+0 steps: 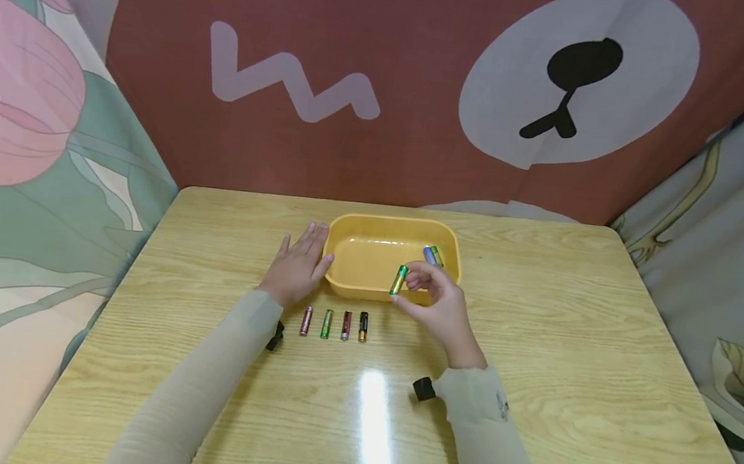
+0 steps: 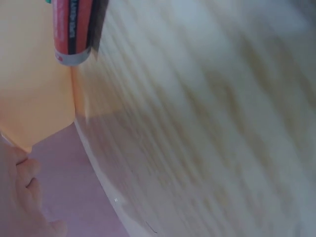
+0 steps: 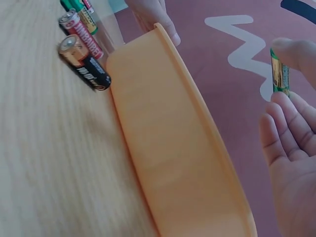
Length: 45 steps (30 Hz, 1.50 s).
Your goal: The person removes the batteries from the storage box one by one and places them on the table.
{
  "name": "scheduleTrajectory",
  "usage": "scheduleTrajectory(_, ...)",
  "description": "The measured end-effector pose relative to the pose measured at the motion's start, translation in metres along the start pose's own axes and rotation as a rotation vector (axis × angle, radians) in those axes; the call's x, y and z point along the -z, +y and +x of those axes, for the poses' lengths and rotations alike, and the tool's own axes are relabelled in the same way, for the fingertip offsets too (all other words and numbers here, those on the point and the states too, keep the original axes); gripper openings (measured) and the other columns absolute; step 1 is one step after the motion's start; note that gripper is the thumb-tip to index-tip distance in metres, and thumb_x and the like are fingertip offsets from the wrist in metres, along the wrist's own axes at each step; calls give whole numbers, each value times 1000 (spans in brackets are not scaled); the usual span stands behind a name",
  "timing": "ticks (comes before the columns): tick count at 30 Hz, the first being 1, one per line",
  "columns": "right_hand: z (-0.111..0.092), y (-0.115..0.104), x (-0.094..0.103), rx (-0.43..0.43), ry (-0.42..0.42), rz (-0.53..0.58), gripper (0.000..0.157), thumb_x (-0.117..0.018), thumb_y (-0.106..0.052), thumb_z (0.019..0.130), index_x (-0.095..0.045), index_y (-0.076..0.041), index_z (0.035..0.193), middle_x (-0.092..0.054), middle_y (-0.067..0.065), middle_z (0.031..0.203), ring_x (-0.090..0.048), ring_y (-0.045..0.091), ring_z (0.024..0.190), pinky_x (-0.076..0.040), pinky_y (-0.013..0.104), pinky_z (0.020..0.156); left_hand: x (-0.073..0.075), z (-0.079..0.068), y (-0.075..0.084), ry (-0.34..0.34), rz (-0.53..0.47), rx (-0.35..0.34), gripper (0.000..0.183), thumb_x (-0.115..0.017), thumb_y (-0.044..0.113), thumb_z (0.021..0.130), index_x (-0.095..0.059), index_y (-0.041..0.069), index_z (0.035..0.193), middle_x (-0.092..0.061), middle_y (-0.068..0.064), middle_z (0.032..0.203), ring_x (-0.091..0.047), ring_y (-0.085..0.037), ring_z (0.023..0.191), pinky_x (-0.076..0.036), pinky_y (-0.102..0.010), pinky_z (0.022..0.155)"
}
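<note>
1. Right hand [image 1: 440, 307]: thumb and fingers pinch green battery [image 1: 399, 280], raised near yellow tray [image 1: 371, 266] front rim, apart from it.
2. Left hand [image 1: 296, 266]: fingers straight, at tray's left end.
3. Two more batteries [image 1: 429, 255] inside tray, right end.
4. Four batteries [image 1: 345, 325] lined up on bench [image 1: 571, 344], in front of tray.

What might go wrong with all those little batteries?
The right hand pinches a green-and-gold battery just by its two ends, so it might slip out and drop.

The four batteries lying in a row on the table are round, so a bump could make them roll.

The left hand is right at the yellow tray's left end, so a push could perhaps slide the tray.
</note>
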State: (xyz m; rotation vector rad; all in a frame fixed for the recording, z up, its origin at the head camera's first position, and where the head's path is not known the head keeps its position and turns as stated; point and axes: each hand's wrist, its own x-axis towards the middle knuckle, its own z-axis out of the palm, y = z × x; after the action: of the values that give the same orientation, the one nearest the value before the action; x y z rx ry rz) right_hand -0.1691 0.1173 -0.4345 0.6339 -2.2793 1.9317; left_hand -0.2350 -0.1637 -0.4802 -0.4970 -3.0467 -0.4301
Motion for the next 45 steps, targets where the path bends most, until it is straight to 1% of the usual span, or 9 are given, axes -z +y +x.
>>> scheduleTrajectory(6, -12, 8, 1, -74, -51, 12, 48, -78, -3, 75, -57, 0, 118, -59, 17, 101, -53, 44, 97, -46, 47, 92, -3, -1, -1, 4, 13, -4, 64, -25, 46, 101, -4, 13, 152, -10, -3, 158, 3, -15, 143, -2, -53, 113)
scheduleTrajectory(14, -21, 17, -3, -64, -157, 20, 50, -77, -1, 74, -56, 3, 119, -59, 22, 99, -54, 43, 93, -47, 50, 89, -6, -1, -1, -2, 24, -2, 65, -22, 48, 101, -6, 12, 152, -8, -3, 158, 5, -14, 143, 6, -50, 113)
scheduleTrajectory(19, -23, 21, -6, -84, -206, 2, 49, -77, 0, 75, -56, 2, 120, -59, 22, 98, -55, 41, 93, -46, 54, 88, -5, -1, -1, 3, 92, -12, 66, -16, 51, 100, -6, 12, 152, -8, -3, 158, 5, -14, 143, 5, -49, 113)
scheduleTrajectory(25, -23, 38, -6, -98, -224, -12, 49, -78, -3, 75, -58, -2, 120, -61, 17, 98, -57, 38, 91, -49, 49, 85, -2, 1, 0, 12, 168, -34, 67, -9, 54, 99, -1, 14, 152, -7, -2, 158, 6, -14, 143, 1, -50, 114)
scheduleTrajectory(30, -24, 63, -6, -134, -243, 32, 50, -80, -5, 72, -60, -9, 119, -62, 12, 96, -59, 30, 88, -52, 39, 82, 2, 1, 2, -3, 152, -29, 66, -12, 53, 99, -1, 14, 152, -5, -1, 158, 6, -14, 143, 8, -47, 113)
scheduleTrajectory(33, -24, 72, -6, -149, -253, 61, 51, -80, -5, 71, -61, -10, 118, -61, 11, 95, -59, 27, 86, -53, 33, 79, 4, 1, 3, -7, 137, -22, 65, -13, 52, 100, -2, 14, 152, -4, -1, 158, 4, -16, 143, 13, -44, 112)
scheduleTrajectory(39, -24, 76, -7, -223, -268, 83, 51, -80, -2, 71, -60, -7, 117, -61, 14, 96, -58, 27, 85, -53, 29, 76, 4, 0, 2, -10, 140, -14, 66, -11, 52, 100, -3, 13, 152, -3, -1, 157, 3, -16, 143, 12, -45, 112)
scheduleTrajectory(42, -23, 73, -7, -269, -284, 77, 51, -79, 1, 71, -59, -4, 118, -61, 18, 97, -58, 31, 86, -53, 30, 76, 5, -1, 3, -6, 146, -19, 66, -11, 52, 100, -4, 12, 152, -4, -1, 157, 3, -16, 143, 9, -47, 113)
scheduleTrajectory(45, -23, 76, -9, -280, -297, 42, 51, -80, -3, 72, -59, -3, 118, -61, 18, 97, -58, 31, 86, -53, 29, 74, 5, -1, 3, -9, 146, -19, 66, -12, 52, 100, -3, 13, 152, -4, -1, 157, 3, -16, 143, 8, -47, 113)
